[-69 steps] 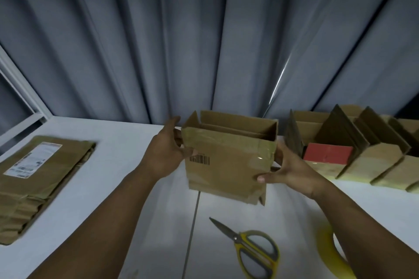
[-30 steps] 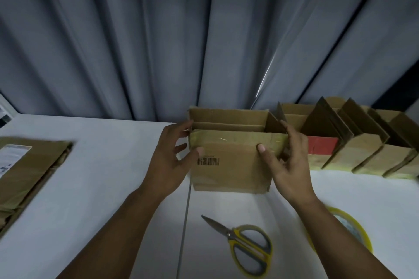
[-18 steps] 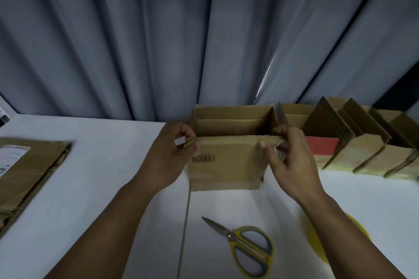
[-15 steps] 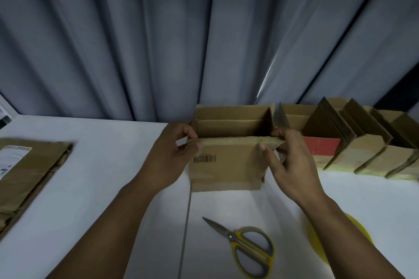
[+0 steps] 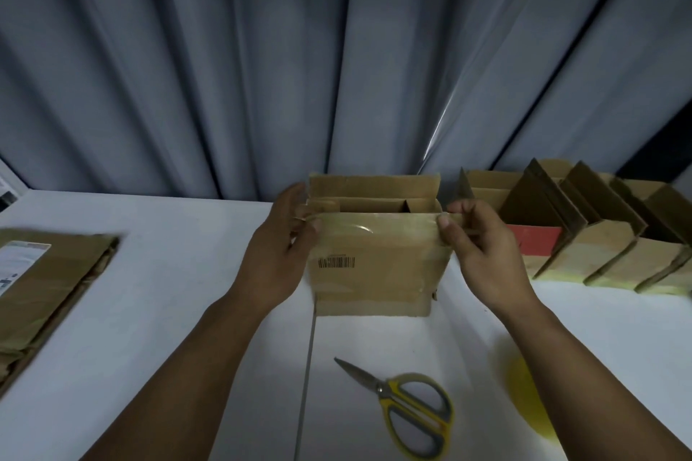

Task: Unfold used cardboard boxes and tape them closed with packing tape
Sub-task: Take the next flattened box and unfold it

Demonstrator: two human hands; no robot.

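Onlooker 1: Since the earlier view, the cardboard box (image 5: 378, 266) has come down from mid-air. It now stands on the tabletop (image 5: 168, 311), its back wall close to the curtain (image 5: 337, 49), just left of the row of opened boxes (image 5: 606, 251).

Onlooker 2: Hand status?

Onlooker 1: Left hand (image 5: 279, 254) grips the box at the upper left corner of the near flap (image 5: 378, 232), thumb on the front, fingers behind. Right hand (image 5: 483, 254) pinches the upper right corner between thumb and forefinger. Both are clamped on the box; neither is free.

Onlooker 2: Progress on this unit?

Onlooker 1: Unfolding looks complete to me: the box holds a rectangular shape, top open. Taping is not evident. Glossy tape on the near face looks old, and the underside is hidden, so I cannot tell whether it is sealed. The yellow tape roll (image 5: 528, 404) and the scissors (image 5: 408, 408) lie on the tabletop nearer the person, touched by neither hand.

Onlooker 2: Remaining work?

Onlooker 1: A stack of flattened boxes (image 5: 48, 284) waits at the far left. The row at right is shaped, with yellowish tape along its lower edges, so those bottoms are probably sealed. Several done, a stack left.
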